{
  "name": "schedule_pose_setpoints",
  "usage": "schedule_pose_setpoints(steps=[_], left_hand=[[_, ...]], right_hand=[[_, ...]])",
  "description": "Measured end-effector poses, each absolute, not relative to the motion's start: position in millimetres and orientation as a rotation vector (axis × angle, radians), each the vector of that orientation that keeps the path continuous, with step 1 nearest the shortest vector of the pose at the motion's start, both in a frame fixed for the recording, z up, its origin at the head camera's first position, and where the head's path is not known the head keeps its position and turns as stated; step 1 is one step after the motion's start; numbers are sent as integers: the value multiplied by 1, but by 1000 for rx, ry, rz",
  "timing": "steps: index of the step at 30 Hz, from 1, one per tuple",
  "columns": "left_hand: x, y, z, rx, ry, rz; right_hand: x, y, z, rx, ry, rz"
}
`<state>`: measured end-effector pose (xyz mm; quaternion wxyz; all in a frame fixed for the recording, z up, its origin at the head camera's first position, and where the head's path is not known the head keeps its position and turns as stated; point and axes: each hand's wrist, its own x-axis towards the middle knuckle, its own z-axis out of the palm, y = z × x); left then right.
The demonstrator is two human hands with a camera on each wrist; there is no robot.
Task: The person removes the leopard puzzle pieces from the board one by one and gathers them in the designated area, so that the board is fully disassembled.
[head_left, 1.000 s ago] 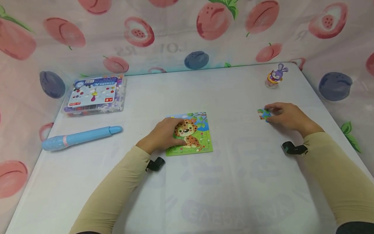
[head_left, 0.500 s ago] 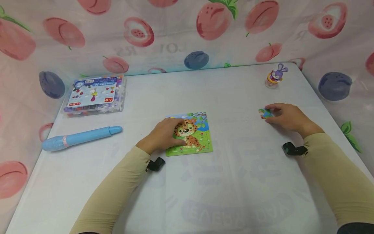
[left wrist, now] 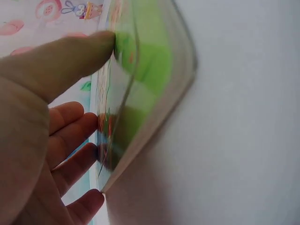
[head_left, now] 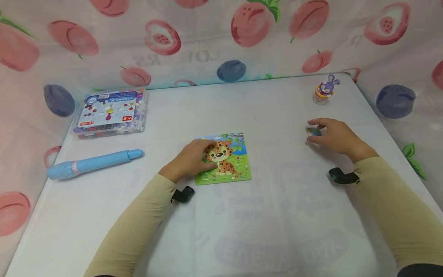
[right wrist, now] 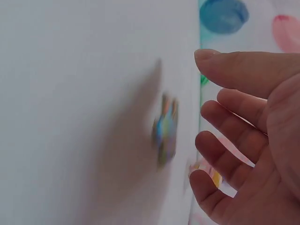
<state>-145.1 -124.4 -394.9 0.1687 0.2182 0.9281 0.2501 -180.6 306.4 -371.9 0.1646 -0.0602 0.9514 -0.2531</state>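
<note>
While the left hand (head_left: pixel 188 159) rests spread on the puzzle (head_left: pixel 229 163) at mid-frame, the right hand (head_left: pixel 335 137), parted and holding nothing, hovers over the piece (head_left: pixel 313 131), center right; pinching 2 opposite edges should suit.

A pale cloth (head_left: pixel 277 57) walls in the counter (head_left: pixel 225 111) behind and at both sides, printed with pinkish-red fruits (head_left: pixel 252 25), some cut open, dark blue fruits (head_left: pixel 395 101) and green leaves (head_left: pixel 409 150). A turquoise tint runs along its foot at the back. The counter is white, with faint grey lettering (head_left: pixel 256 252) reading backwards near the front. The light is soft, the shadows blurred.
</note>
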Motion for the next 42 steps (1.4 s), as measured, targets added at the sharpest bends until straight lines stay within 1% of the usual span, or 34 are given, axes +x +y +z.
schedule_pose_setpoints(steps=[10, 24, 32, 42], left_hand=[[-148, -128, -395, 556, 2625, 786], [-146, -132, -395, 543, 2675, 728], [-144, -132, -394, 568, 2683, 710], [-139, -133, -391, 567, 2675, 691]], right_hand=[[-182, 244, -364, -388, 2698, -830], [-182, 170, -375, -566, 2588, -899], [-179, 139, -380, -665, 2564, -912], [-175, 113, -384, -749, 2562, -889]])
